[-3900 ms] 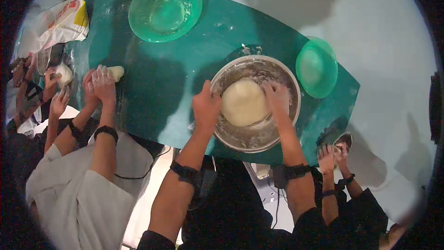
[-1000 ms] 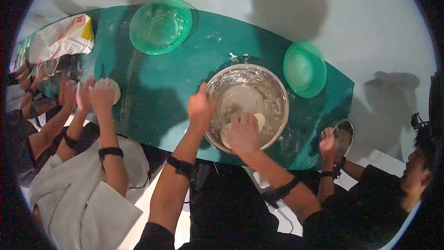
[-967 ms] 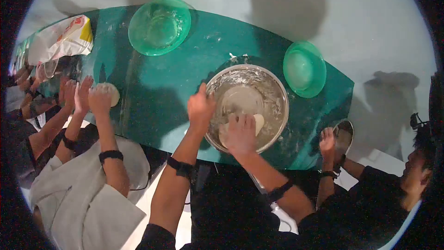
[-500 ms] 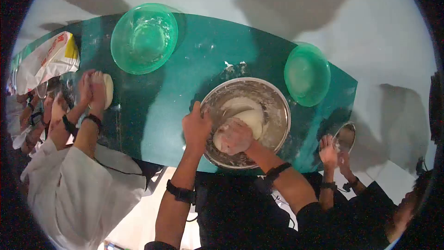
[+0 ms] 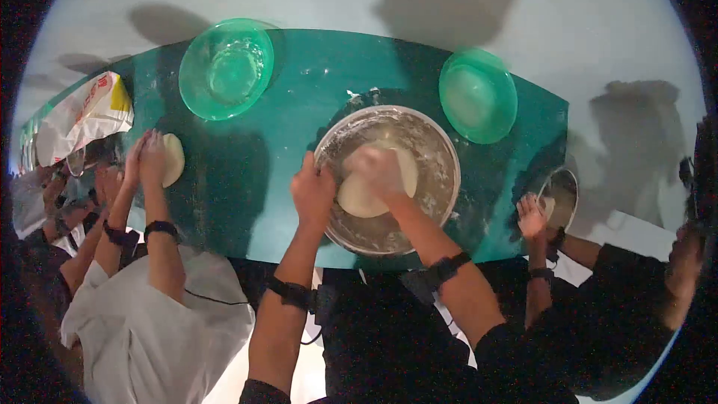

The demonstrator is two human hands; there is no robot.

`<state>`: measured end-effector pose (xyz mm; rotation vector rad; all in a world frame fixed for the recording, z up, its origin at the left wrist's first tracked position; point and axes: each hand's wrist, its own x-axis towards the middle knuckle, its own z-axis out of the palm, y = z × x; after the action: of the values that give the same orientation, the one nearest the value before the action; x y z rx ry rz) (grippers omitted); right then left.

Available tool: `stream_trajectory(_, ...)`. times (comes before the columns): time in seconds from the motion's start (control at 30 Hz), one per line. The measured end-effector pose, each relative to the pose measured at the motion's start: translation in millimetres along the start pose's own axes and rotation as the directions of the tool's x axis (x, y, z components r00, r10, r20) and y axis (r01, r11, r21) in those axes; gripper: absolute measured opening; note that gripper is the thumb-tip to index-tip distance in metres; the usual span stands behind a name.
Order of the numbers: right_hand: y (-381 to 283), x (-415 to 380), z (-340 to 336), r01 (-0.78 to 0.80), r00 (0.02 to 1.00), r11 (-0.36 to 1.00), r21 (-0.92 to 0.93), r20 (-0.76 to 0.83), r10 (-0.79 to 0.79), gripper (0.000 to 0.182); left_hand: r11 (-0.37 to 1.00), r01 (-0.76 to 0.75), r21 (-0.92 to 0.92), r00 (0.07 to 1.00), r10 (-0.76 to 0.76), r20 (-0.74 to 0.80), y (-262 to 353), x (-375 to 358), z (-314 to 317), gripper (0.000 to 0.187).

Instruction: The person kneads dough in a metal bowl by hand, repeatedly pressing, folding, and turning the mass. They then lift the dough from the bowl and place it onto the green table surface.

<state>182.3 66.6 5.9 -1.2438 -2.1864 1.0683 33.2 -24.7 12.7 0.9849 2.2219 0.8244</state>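
Observation:
A wide metal bowl [image 5: 446,206] stands on the table in front of me, its inner wall smeared with flour and dough. My left hand [image 5: 313,188] is closed on the bowl's left rim, thumb up. Pale, rounded dough [image 5: 366,196] lies inside toward the left. Over the dough's far side is my right hand [image 5: 376,170], blurred by motion, its fingers curled onto the dough and partly hidden.
Two green basins, one at the back left [image 5: 193,78] and one at the back right [image 5: 479,116], stand on the green table [image 5: 299,116]. At left, a person's hands [image 5: 146,158] press other dough [image 5: 173,159] near a flour bag [image 5: 86,120]. Another person's hand [image 5: 532,217] is at a bowl [image 5: 572,206].
My right hand has moved up from the dough's near left part to its far side, and the dough looks rounder. My left hand stays on the rim. The view has shifted slightly.

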Motion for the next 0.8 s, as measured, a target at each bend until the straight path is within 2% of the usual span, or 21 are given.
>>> stream_trajectory(0.03,3.3,-4.9,-8.4,0.017,0.987,0.990,0.142,-0.160,0.006,0.014,1.000,0.017,-0.006,1.000,-0.016,0.015,5.3,-2.0,-5.0,0.029)
stream_trajectory(0.07,7.8,-10.4,-21.5,-0.062,0.976,0.998,-0.017,-0.209,0.057,0.013,0.999,0.031,-0.007,0.999,-0.031,0.024,8.3,-2.7,-8.2,0.030)
stream_trajectory(0.13,5.1,-17.5,-51.5,-0.234,0.936,0.922,-0.307,-0.329,0.128,0.012,0.999,-0.030,-0.039,0.992,0.025,-0.128,7.0,-9.1,-2.2,0.020)
stream_trajectory(0.17,12.3,-22.6,-50.4,-0.243,0.944,0.914,-0.325,-0.297,0.146,0.015,0.997,-0.062,-0.052,0.979,0.050,-0.198,4.9,-12.9,0.6,0.016)
stream_trajectory(0.23,46.2,-36.6,-38.6,-0.264,0.955,0.891,-0.370,-0.229,0.188,0.022,0.994,-0.004,-0.113,0.975,-0.021,-0.222,1.8,-20.5,3.9,0.016)
stream_trajectory(0.3,107.6,-46.7,-19.0,-0.080,0.994,0.757,-0.648,-0.109,0.012,0.024,0.994,0.013,-0.109,0.961,-0.042,-0.273,0.4,-25.0,12.6,0.016)
stream_trajectory(0.37,107.0,-35.4,-14.0,-0.224,0.974,0.805,-0.549,-0.133,0.181,0.025,1.000,-0.020,-0.024,0.936,0.011,-0.351,-5.8,-25.3,13.2,0.016)
stream_trajectory(0.4,78.4,-18.6,-26.5,-0.465,0.885,0.837,-0.288,-0.165,0.435,0.026,0.995,0.054,-0.082,0.953,-0.076,-0.293,-6.3,-23.9,9.9,0.017)
stream_trajectory(0.43,62.7,-9.7,-33.1,-0.665,0.742,0.747,-0.011,-0.124,0.658,0.026,0.982,0.128,-0.140,0.960,-0.158,-0.229,-5.8,-22.8,6.4,0.017)
stream_trajectory(0.47,63.0,-11.2,-33.0,-0.486,0.868,0.872,-0.051,-0.144,0.475,0.026,0.958,0.205,-0.199,0.958,-0.238,-0.158,-5.7,-21.7,6.2,0.018)
stream_trajectory(0.5,58.6,-14.9,-32.4,-0.287,0.951,0.953,-0.093,-0.149,0.272,0.026,0.956,0.210,-0.204,0.961,-0.240,-0.138,-8.0,-21.4,6.7,0.019)
stream_trajectory(0.53,54.1,-15.8,-30.3,-0.074,0.988,0.989,-0.131,-0.141,0.056,0.026,0.955,0.215,-0.205,0.963,-0.243,-0.121,-10.5,-20.8,5.6,0.021)
stream_trajectory(0.57,49.7,-12.8,-27.6,-0.272,0.961,0.962,-0.001,-0.053,0.272,0.033,0.955,0.219,-0.201,0.964,-0.243,-0.107,-12.8,-18.2,3.2,0.022)
stream_trajectory(0.6,30.0,-7.2,-30.5,-0.468,0.883,0.877,0.108,0.065,0.464,0.040,0.965,0.192,-0.181,0.966,-0.218,-0.142,-12.9,-19.2,4.3,0.023)
stream_trajectory(0.63,26.6,-9.3,-29.6,-0.588,0.806,0.749,0.305,0.156,0.570,0.042,0.974,0.163,-0.159,0.966,-0.190,-0.174,-11.1,-22.4,9.9,0.023)
stream_trajectory(0.67,23.3,-11.2,-28.7,-0.684,0.709,0.562,0.464,0.243,0.662,0.045,0.982,0.129,-0.139,0.966,-0.156,-0.206,-10.9,-23.4,14.8,0.024)
stream_trajectory(0.7,33.1,-22.9,-23.2,-0.650,0.663,0.328,0.685,0.301,0.685,0.043,0.985,0.150,-0.085,0.955,-0.167,-0.244,-13.9,-27.0,18.7,0.027)
stream_trajectory(0.73,47.1,-24.6,-18.5,-0.549,0.637,0.068,0.833,0.365,0.679,0.042,0.985,0.168,-0.040,0.940,-0.172,-0.293,-15.9,-28.2,23.8,0.029)
stream_trajectory(0.77,67.5,-18.9,-10.3,-0.600,0.689,0.281,0.749,0.305,0.658,0.041,0.983,0.185,0.000,0.922,-0.173,-0.346,-14.6,-23.2,27.6,0.032)
stream_trajectory(0.8,94.0,-19.6,5.9,-0.623,0.733,0.470,0.625,0.256,0.630,0.040,0.963,0.232,-0.137,0.947,-0.255,-0.193,-6.5,-19.9,18.3,0.045)
